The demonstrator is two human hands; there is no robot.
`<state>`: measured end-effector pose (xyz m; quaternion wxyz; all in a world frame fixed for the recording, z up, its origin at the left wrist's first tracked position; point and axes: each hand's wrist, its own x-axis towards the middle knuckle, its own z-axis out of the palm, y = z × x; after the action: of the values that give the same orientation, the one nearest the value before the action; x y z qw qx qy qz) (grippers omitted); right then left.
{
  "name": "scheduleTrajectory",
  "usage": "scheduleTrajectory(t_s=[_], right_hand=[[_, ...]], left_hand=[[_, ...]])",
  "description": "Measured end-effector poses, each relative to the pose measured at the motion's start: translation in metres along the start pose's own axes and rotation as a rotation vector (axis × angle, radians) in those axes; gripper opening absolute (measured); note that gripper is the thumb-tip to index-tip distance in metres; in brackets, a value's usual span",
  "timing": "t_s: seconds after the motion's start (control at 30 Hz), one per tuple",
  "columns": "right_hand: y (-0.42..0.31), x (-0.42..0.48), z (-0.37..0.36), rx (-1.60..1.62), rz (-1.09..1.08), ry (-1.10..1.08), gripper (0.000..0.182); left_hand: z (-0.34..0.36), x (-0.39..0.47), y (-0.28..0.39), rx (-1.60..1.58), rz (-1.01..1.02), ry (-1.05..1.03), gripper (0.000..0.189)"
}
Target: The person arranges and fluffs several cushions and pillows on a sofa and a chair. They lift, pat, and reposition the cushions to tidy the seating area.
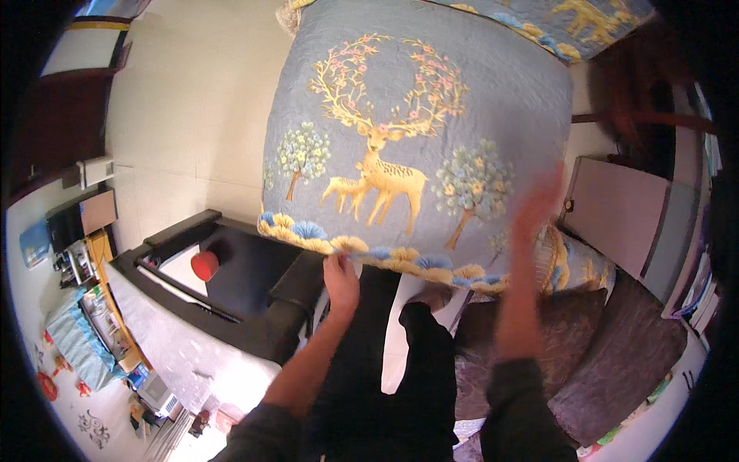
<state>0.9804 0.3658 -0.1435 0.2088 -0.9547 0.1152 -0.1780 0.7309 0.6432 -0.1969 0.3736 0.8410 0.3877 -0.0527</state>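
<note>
A grey-blue fabric cover [392,75], patterned with a golden deer, a fawn and flowering trees, spreads out before me. My left hand [342,278] pinches its near edge, at the border of yellow and blue fan-shaped leaves. Over the right part of the cover is my right hand [534,199], blurred by motion. Its fingers point away from me, and whether they touch the fabric cannot be made out. What supports the cover is hidden beneath it.
A black-framed table [288,341] with a red round object [205,266] stands at left. Brown sofa cushions [522,346] lie at right, beside more patterned fabric [583,263]. Beyond them is a pale panel [615,211]. Light floor tiles [185,115] extend at upper left.
</note>
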Motion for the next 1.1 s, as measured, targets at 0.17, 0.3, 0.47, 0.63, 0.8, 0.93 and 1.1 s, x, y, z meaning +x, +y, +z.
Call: scheduleTrajectory(t_s=[0.17, 0.3, 0.47, 0.63, 0.8, 0.93, 1.1], right_hand=[[-0.266, -0.187, 0.152, 0.464, -1.257, -1.042, 0.030], [-0.304, -0.270, 0.150, 0.832, -0.920, -1.192, 0.023], [-0.209, -0.155, 0.119, 0.560, -0.914, -0.823, 0.035], [-0.092, -0.015, 0.123, 0.121, -0.740, -0.730, 0.042], [0.057, 0.104, 0.122, -0.245, -0.511, -0.415, 0.048], [0.135, 0.160, 0.117, -0.260, -0.227, -0.254, 0.044], [0.132, 0.214, 0.131, -0.221, -0.010, -0.200, 0.043]], left_hand=[[-0.001, -0.024, -0.024, -0.666, -0.464, -0.156, 0.030], [-0.022, -0.013, -0.043, 0.103, -0.116, -0.400, 0.038], [-0.040, 0.039, 0.004, -0.545, -0.467, 0.017, 0.022], [-0.038, 0.140, 0.098, -0.117, 0.318, 0.027, 0.035], [0.009, 0.281, 0.178, 0.337, 0.759, -0.014, 0.054], [0.048, 0.364, 0.224, 0.574, 0.821, 0.150, 0.060], [0.079, 0.420, 0.257, 0.586, 0.766, 0.239, 0.063]])
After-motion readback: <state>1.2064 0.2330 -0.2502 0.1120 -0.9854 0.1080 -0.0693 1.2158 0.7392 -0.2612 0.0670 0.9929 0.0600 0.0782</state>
